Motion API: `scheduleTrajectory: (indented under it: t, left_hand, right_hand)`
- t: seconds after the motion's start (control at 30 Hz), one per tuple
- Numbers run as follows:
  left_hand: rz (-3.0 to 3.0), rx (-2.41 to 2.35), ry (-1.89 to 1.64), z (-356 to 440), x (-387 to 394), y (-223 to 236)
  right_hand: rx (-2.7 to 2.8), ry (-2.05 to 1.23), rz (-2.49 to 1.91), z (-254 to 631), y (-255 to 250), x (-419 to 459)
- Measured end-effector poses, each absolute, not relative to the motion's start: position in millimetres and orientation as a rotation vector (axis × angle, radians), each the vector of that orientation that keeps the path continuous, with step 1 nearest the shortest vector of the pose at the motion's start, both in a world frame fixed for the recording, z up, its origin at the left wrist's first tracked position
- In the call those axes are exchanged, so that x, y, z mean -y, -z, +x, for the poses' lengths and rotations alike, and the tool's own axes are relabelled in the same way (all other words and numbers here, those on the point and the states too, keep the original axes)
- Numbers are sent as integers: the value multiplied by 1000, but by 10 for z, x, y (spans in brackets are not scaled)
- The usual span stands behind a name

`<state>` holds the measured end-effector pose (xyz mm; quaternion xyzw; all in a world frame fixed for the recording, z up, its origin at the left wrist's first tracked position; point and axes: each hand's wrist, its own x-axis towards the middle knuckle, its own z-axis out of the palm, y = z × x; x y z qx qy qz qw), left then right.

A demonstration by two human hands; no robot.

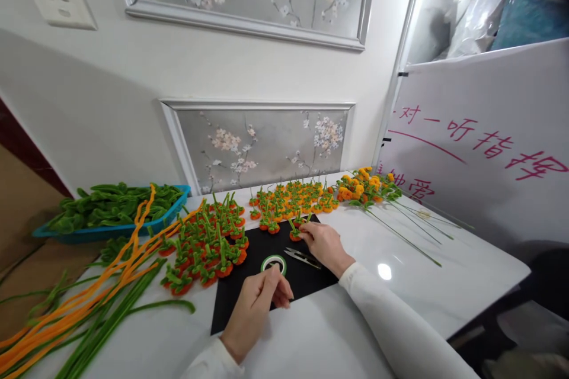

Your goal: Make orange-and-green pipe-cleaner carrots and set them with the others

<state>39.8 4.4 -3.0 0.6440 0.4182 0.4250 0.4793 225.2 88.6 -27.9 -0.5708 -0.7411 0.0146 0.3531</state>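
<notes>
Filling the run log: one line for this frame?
left hand: on green tape roll | right hand: pinching small orange pipe-cleaner flower | metal snips: on black mat

white board [484,130], red handwriting "一对一听指挥", further characters unclear

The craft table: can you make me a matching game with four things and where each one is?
Things:
1. green tape roll
2. snips
3. blue tray of green leaves
4. yellow flowers on stems

Places:
A. far right part of the table, near the white board
B. far left edge of the table
C. on the black mat, at the left hand's fingertips
D. on the black mat, just beside the right hand

Pairs: 1-C, 2-D, 3-B, 4-A
</notes>
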Motion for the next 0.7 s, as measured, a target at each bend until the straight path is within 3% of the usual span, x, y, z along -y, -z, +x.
scheduleTrajectory:
  t: [0.7]
  left_hand:
    - [1816, -1106, -945, 398, 21, 90]
  right_hand:
    - [2088, 23, -1644, 1790, 181, -995]
